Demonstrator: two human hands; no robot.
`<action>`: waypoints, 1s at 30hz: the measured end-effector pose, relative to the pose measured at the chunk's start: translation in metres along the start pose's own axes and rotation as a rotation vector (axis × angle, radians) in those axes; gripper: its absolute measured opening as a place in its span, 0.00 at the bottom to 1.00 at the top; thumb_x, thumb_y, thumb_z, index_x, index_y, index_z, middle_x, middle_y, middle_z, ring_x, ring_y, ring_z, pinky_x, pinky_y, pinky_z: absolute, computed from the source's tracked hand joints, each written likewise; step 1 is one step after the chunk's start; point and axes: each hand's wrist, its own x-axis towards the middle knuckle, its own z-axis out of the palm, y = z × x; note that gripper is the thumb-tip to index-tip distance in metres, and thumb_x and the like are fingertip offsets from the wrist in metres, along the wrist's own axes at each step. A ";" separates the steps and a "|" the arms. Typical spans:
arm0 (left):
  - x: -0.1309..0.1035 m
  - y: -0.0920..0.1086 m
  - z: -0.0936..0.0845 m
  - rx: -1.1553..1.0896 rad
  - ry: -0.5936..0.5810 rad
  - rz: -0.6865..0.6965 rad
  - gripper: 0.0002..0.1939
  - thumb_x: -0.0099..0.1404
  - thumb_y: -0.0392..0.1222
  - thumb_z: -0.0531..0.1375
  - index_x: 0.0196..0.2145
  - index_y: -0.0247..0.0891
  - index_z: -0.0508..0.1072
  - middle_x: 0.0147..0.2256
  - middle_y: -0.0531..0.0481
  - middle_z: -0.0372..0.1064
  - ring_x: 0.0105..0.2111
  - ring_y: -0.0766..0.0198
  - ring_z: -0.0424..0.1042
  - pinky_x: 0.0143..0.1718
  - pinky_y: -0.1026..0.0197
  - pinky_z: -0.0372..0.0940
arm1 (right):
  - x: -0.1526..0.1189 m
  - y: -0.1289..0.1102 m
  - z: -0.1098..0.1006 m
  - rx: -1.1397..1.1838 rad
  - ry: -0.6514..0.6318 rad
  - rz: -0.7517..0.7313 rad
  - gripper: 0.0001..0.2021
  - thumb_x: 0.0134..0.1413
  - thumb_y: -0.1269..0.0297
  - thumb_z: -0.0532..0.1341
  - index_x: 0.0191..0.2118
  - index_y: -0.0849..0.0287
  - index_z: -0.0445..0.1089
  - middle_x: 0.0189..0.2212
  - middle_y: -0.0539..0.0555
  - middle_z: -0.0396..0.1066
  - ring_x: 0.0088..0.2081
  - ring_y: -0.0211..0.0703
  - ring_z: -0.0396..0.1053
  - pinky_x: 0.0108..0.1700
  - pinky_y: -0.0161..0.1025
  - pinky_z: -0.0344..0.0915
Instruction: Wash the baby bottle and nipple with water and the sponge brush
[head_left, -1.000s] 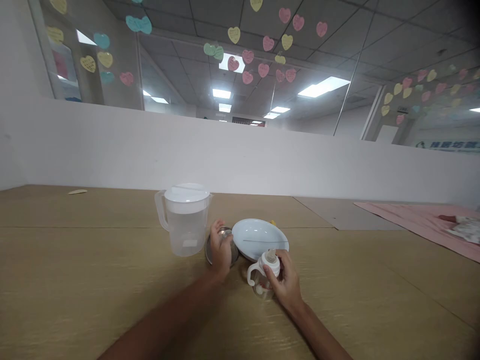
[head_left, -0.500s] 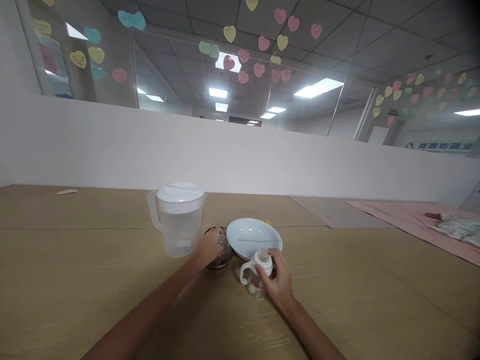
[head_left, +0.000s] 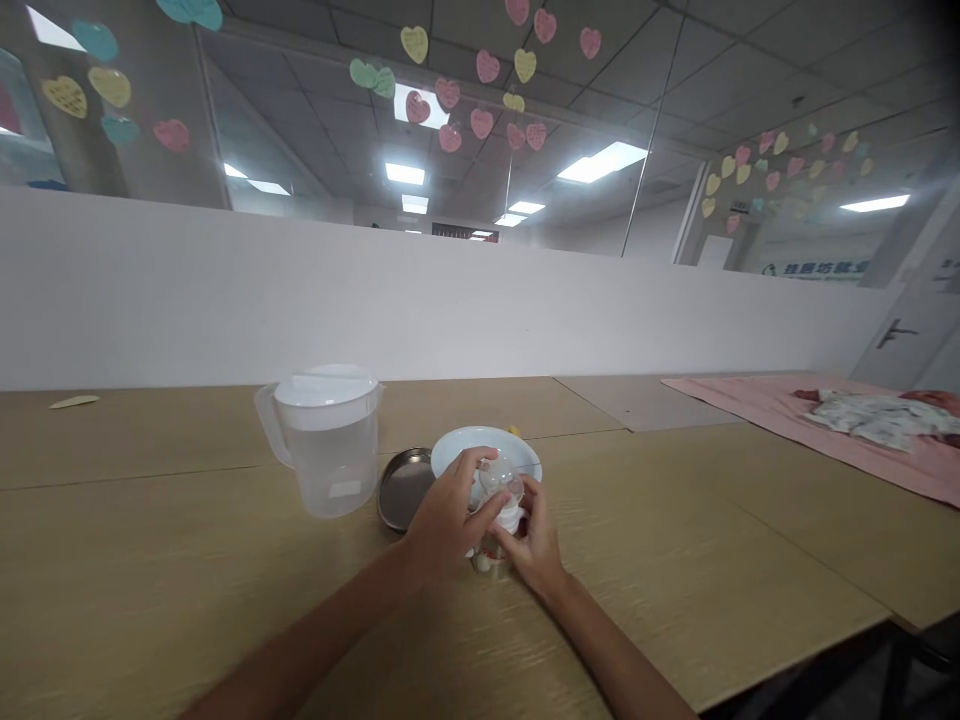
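Note:
My left hand is closed round a clear domed cap, which it holds over the top of a baby bottle. My right hand grips the bottle at its white collar. The bottle looks upright on the table, its body partly hidden by my fingers. Just behind both hands sits a white bowl. Left of the bowl lies a round metal tray, partly covered by my left hand.
A lidded clear plastic jug stands at the left. Something small and yellow shows behind the bowl. A pink cloth with patterned fabric on it lies at the far right. A white wall borders the table's back.
My left hand has moved right from the metal tray to the bottle's top, bringing the clear cap with it. My right hand stays on the bottle. The view has turned to the right.

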 end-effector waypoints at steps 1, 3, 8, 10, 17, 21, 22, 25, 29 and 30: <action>-0.001 -0.003 0.002 -0.006 0.002 0.008 0.18 0.62 0.44 0.55 0.50 0.42 0.64 0.47 0.49 0.68 0.41 0.60 0.69 0.44 0.58 0.64 | 0.000 0.001 0.000 -0.011 0.009 -0.001 0.33 0.46 0.54 0.64 0.56 0.57 0.52 0.45 0.59 0.68 0.41 0.46 0.70 0.40 0.41 0.70; 0.000 -0.007 0.004 -0.018 -0.012 0.035 0.17 0.62 0.45 0.56 0.49 0.42 0.65 0.46 0.48 0.69 0.42 0.59 0.68 0.46 0.57 0.63 | 0.000 0.001 0.000 -0.033 0.003 -0.008 0.35 0.47 0.55 0.64 0.58 0.58 0.50 0.45 0.59 0.68 0.40 0.46 0.71 0.40 0.41 0.70; -0.002 -0.010 0.013 -0.078 -0.038 0.086 0.17 0.62 0.41 0.55 0.50 0.42 0.65 0.50 0.46 0.66 0.49 0.58 0.65 0.51 0.57 0.61 | 0.002 -0.005 -0.001 -0.079 -0.032 -0.047 0.35 0.50 0.57 0.61 0.62 0.59 0.47 0.40 0.58 0.71 0.36 0.45 0.72 0.35 0.40 0.70; -0.005 -0.011 0.018 -0.104 -0.014 0.063 0.16 0.63 0.42 0.55 0.49 0.42 0.66 0.49 0.47 0.67 0.48 0.58 0.66 0.50 0.56 0.61 | 0.003 -0.008 -0.003 -0.132 -0.024 -0.089 0.33 0.51 0.57 0.60 0.61 0.59 0.50 0.42 0.59 0.71 0.39 0.47 0.72 0.38 0.42 0.70; -0.013 -0.017 0.029 -0.224 0.065 -0.017 0.18 0.63 0.44 0.56 0.51 0.44 0.68 0.47 0.47 0.69 0.45 0.57 0.68 0.50 0.54 0.63 | 0.006 -0.014 -0.005 -0.208 0.012 -0.207 0.28 0.52 0.60 0.58 0.59 0.57 0.57 0.50 0.59 0.69 0.47 0.50 0.70 0.46 0.46 0.69; -0.015 -0.019 0.037 -0.311 0.108 -0.036 0.19 0.63 0.44 0.56 0.52 0.43 0.67 0.51 0.47 0.67 0.50 0.58 0.66 0.52 0.55 0.61 | 0.006 -0.014 -0.005 -0.214 0.005 -0.197 0.28 0.52 0.60 0.58 0.59 0.57 0.57 0.50 0.60 0.69 0.47 0.50 0.70 0.47 0.45 0.69; -0.016 -0.019 0.038 -0.334 0.118 -0.048 0.19 0.63 0.45 0.56 0.52 0.43 0.67 0.51 0.47 0.67 0.51 0.58 0.66 0.53 0.56 0.61 | 0.005 -0.014 -0.004 -0.217 0.005 -0.197 0.27 0.53 0.60 0.58 0.59 0.57 0.56 0.50 0.60 0.68 0.48 0.50 0.70 0.47 0.45 0.69; -0.018 -0.019 0.041 -0.383 0.124 -0.088 0.19 0.63 0.45 0.56 0.51 0.42 0.68 0.52 0.47 0.67 0.52 0.58 0.65 0.53 0.56 0.61 | 0.006 -0.015 -0.004 -0.224 0.000 -0.216 0.27 0.54 0.61 0.57 0.60 0.57 0.55 0.51 0.60 0.67 0.50 0.50 0.68 0.49 0.45 0.68; -0.018 -0.020 0.042 -0.414 0.114 -0.107 0.19 0.64 0.45 0.55 0.52 0.42 0.67 0.52 0.47 0.66 0.50 0.59 0.67 0.52 0.57 0.62 | 0.006 -0.015 -0.004 -0.227 0.002 -0.220 0.27 0.53 0.60 0.57 0.59 0.58 0.56 0.51 0.60 0.67 0.50 0.50 0.68 0.49 0.46 0.68; -0.018 -0.020 0.041 -0.417 0.114 -0.105 0.19 0.64 0.45 0.56 0.52 0.42 0.67 0.52 0.47 0.66 0.50 0.59 0.67 0.52 0.57 0.62 | 0.006 -0.016 -0.004 -0.224 0.003 -0.212 0.27 0.53 0.60 0.57 0.59 0.58 0.56 0.51 0.60 0.68 0.49 0.50 0.69 0.48 0.45 0.68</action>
